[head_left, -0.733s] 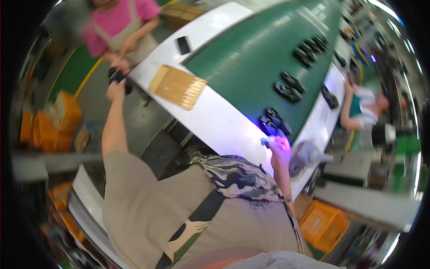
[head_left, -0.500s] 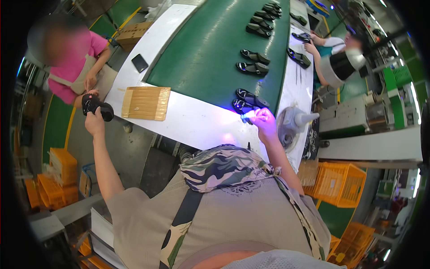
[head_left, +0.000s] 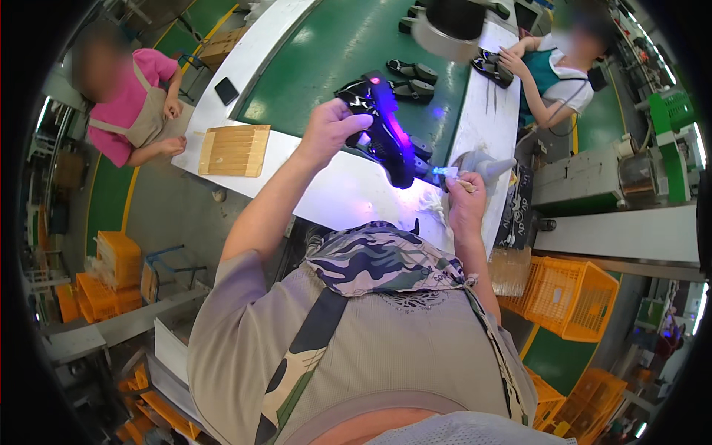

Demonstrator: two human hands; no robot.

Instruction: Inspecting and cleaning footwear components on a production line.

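My left hand (head_left: 326, 133) is closed on a black shoe (head_left: 382, 133), held tilted above the near end of the green conveyor belt (head_left: 297, 81). Blue-violet light falls along the shoe's side. Just right of its lower end, my right hand (head_left: 467, 204) pinches a small brush (head_left: 449, 171) with a light wooden-looking handle; its pale head glows blue. Another dark shoe (head_left: 421, 147) shows partly behind the held one. Beside my right hand stands a grey pot (head_left: 495, 165) with a pointed spout.
Two black shoes, including one shoe (head_left: 411, 90), lie farther up the belt. A cardboard piece (head_left: 233, 150) and a phone (head_left: 226, 91) rest on the white table edge. A black-and-silver cylinder (head_left: 449, 33) hangs above. Co-workers stand left and right; the right one handles a shoe (head_left: 492, 68).
My left hand has brought the shoe from beside the left co-worker to over the belt. My right hand has shifted right and slightly nearer. The hanging cylinder appears farther left.
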